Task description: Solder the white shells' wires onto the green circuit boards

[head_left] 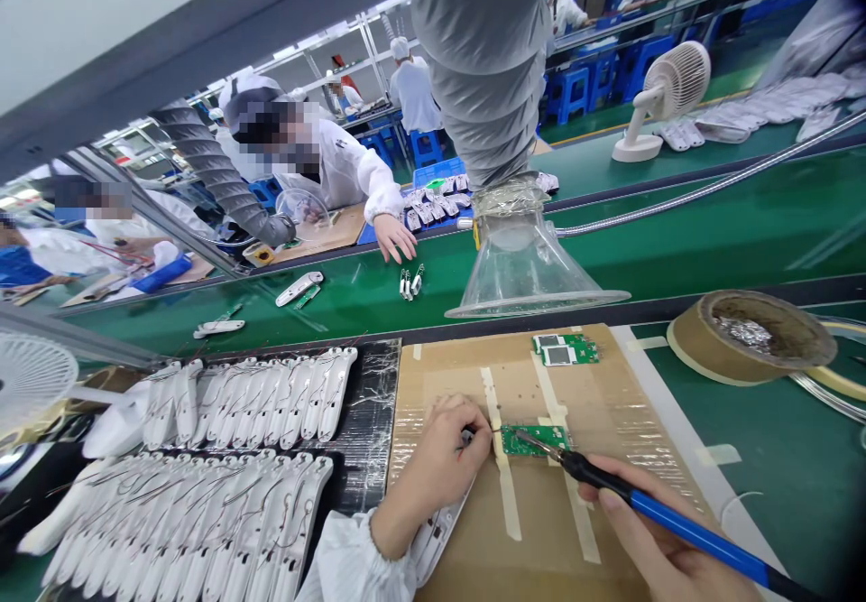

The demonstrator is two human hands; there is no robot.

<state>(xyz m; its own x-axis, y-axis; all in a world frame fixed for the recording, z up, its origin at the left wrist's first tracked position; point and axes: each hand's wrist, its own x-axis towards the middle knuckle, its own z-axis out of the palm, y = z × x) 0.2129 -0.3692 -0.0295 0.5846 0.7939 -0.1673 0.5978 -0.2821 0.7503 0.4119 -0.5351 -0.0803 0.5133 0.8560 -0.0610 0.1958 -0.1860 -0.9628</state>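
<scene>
A green circuit board (534,439) lies on the taped cardboard in front of me. My right hand (649,530) grips a blue-and-black soldering iron (629,495), and its metal tip rests on or just over the board's upper left part. Close to the board's left edge, my left hand (450,449) is closed in a pinch on what looks like a thin dark wire running to the board; the fingertips are partly hidden. Beneath that wrist lies a white plastic housing (439,534), largely covered by the hand and sleeve.
Two boards with displays (565,350) lie farther back on the cardboard (466,494). Rows of white housings with wires (271,403) fill the left side. A clear fume hood (528,268) hangs ahead; a tape roll (744,340) stands right. Across the green belt, a co-worker's hand (394,236) reaches over.
</scene>
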